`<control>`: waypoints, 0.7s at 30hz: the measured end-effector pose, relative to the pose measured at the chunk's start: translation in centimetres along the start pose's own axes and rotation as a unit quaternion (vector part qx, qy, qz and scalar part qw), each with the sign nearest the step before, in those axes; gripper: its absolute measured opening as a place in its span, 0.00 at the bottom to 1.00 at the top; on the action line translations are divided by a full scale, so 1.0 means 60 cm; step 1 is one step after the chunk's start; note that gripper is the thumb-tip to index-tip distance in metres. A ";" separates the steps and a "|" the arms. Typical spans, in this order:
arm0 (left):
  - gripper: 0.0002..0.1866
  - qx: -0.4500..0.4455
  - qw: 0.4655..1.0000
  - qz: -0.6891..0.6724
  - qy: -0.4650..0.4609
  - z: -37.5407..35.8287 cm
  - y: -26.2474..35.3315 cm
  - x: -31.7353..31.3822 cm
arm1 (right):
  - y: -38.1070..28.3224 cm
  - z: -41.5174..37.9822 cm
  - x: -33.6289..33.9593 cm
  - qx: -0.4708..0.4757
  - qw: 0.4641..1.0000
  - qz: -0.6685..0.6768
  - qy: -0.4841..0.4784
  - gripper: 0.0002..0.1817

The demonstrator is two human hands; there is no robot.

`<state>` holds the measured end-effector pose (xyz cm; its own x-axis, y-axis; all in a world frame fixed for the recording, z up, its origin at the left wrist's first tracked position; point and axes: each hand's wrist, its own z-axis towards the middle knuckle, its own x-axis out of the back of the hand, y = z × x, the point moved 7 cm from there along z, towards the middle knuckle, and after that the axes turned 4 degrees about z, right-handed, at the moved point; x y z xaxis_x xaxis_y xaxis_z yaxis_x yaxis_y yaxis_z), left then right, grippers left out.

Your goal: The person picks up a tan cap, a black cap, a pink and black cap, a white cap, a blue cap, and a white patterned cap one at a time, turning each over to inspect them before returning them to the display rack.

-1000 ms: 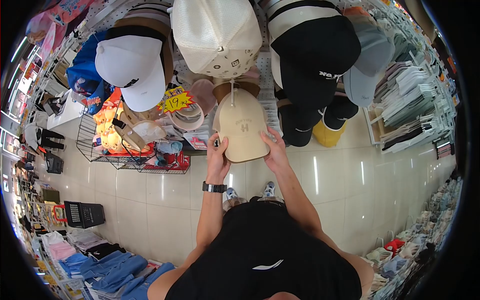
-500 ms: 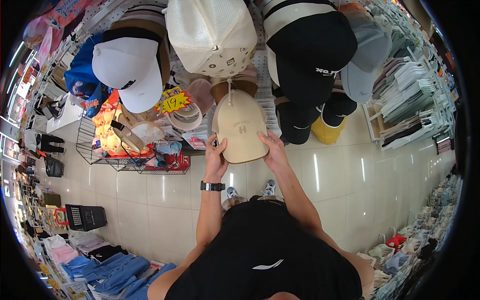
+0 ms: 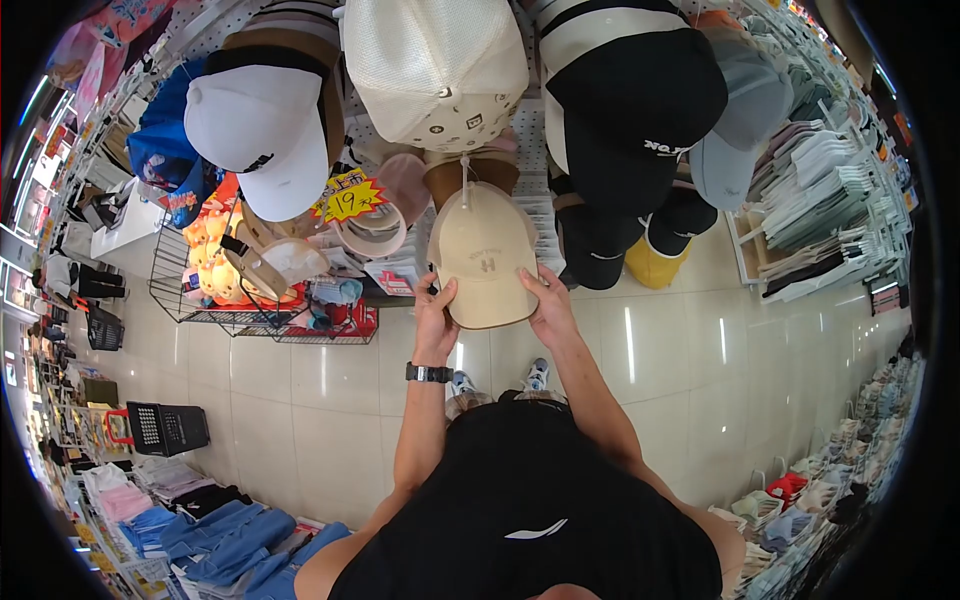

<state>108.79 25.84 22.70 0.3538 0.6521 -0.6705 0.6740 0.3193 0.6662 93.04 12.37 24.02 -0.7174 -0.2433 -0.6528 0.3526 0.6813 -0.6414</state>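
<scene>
A beige baseball cap with small lettering on its front hangs at the end of a white hook, brim toward me. My left hand grips the left side of the brim, thumb on top and fingers beneath. On the right side, my right hand pinches the brim the same way. Behind the beige cap is a brown cap. Above it hangs a cream patterned hat. The undersides of the brim and most of my fingers are hidden.
A white cap hangs left, a black cap right. A yellow price sign stands beside visors over a wire basket. Folded clothes lie behind me; a black shopping basket sits on the floor. Hanging garments line the right.
The view has shifted slightly, so the hanging caps appear a little further right. Both hands keep their hold on the beige cap, which has barely moved.
</scene>
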 end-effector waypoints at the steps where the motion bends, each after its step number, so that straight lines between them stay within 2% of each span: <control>1: 0.25 0.000 1.000 0.005 0.023 -0.001 -0.001 0.005 | 0.002 0.001 0.000 0.003 1.000 0.000 -0.002 0.29; 5: 0.23 0.012 1.000 -0.004 -0.011 0.006 -0.004 0.006 | 0.011 0.006 0.004 0.005 1.000 0.001 -0.005 0.30; 10: 0.21 -0.028 0.999 0.043 0.011 0.001 0.011 0.000 | 0.016 0.011 0.010 -0.008 1.000 -0.003 -0.007 0.30; 21: 0.21 -0.052 0.995 0.080 0.037 0.003 0.008 0.012 | 0.024 0.017 0.023 0.008 1.000 0.005 -0.003 0.28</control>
<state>109.50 26.35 22.47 0.4000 0.7485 -0.5289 0.5405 0.2734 0.7957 93.21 12.32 21.78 -0.7102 -0.2409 -0.6616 0.3687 0.6732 -0.6409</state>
